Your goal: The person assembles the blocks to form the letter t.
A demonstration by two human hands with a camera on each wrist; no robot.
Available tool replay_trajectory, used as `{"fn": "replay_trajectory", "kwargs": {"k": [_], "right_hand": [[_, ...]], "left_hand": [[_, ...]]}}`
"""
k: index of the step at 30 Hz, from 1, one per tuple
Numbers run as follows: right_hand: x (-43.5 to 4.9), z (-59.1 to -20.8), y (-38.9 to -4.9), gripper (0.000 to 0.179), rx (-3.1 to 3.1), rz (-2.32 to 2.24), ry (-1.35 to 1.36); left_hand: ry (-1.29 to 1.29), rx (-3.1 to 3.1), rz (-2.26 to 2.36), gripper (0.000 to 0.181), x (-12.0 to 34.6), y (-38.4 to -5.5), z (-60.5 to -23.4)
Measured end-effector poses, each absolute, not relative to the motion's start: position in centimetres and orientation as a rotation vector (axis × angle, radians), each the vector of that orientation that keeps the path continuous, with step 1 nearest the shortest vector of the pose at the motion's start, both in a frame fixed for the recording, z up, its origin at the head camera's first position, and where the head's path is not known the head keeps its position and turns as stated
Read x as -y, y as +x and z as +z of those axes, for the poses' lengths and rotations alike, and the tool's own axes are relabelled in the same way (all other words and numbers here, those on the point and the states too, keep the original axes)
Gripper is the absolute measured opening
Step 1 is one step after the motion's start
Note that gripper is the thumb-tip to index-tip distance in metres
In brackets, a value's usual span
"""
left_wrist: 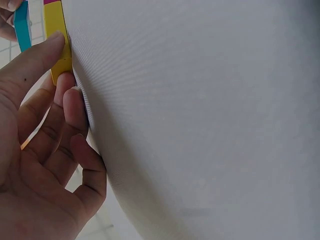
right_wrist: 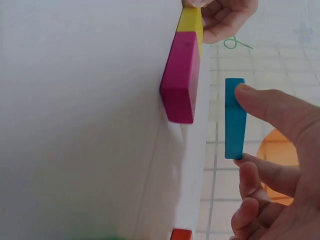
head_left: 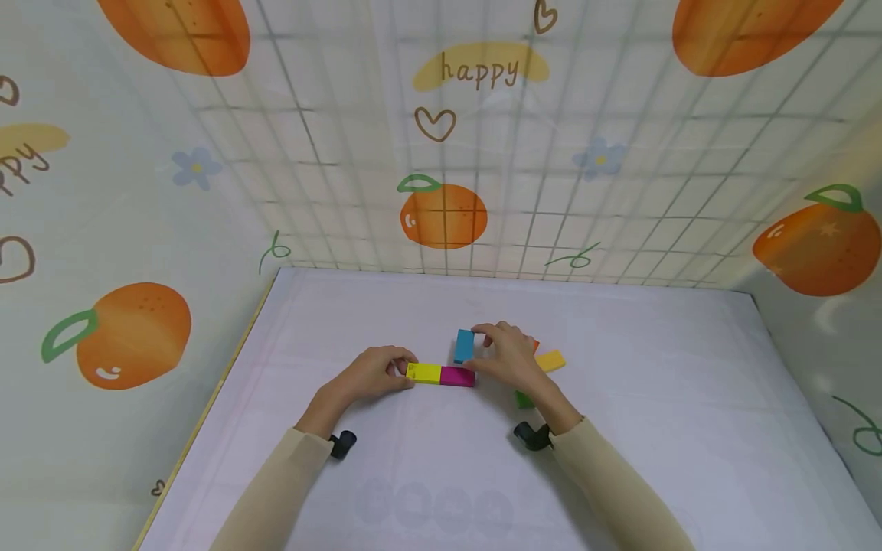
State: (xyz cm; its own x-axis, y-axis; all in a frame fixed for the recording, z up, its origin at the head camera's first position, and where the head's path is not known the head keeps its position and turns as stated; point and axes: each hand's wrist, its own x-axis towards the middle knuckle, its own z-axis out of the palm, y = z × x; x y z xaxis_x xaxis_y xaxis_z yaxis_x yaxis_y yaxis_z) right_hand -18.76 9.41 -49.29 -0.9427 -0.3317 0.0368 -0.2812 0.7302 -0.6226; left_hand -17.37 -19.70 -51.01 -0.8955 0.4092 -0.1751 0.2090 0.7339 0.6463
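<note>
My left hand (head_left: 375, 372) pinches the outer end of a yellow block (head_left: 426, 373) between thumb and fingers. The yellow block lies on the table, end to end with a magenta block (head_left: 456, 376) on its right. My right hand (head_left: 511, 357) holds a blue block (head_left: 465, 346) between thumb and index finger, just beyond the magenta one. In the right wrist view this blue block (right_wrist: 234, 120) hangs raised off the table, gripped at its two ends, while the other fingers curl loosely. The left wrist view shows my thumb pressed on the yellow block (left_wrist: 54, 22).
Beside and partly under my right hand lie an orange-yellow block (head_left: 551, 360), a green block (head_left: 524, 399) and a red-orange block (head_left: 536, 347), the last mostly hidden. A white cloth covers the table (head_left: 413, 459). A printed curtain (head_left: 331, 153) hangs behind its far edge.
</note>
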Motion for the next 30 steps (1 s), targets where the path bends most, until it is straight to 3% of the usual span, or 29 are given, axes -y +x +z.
{"fn": "replay_trajectory", "kwargs": {"k": [30], "right_hand": [[-5.9, -50.1, -19.9, 0.065, -2.828, -0.914, -0.528]], "left_hand": [[0.459, -2.602, 0.928, 0.033, 19.8, -17.5, -50.6]]}}
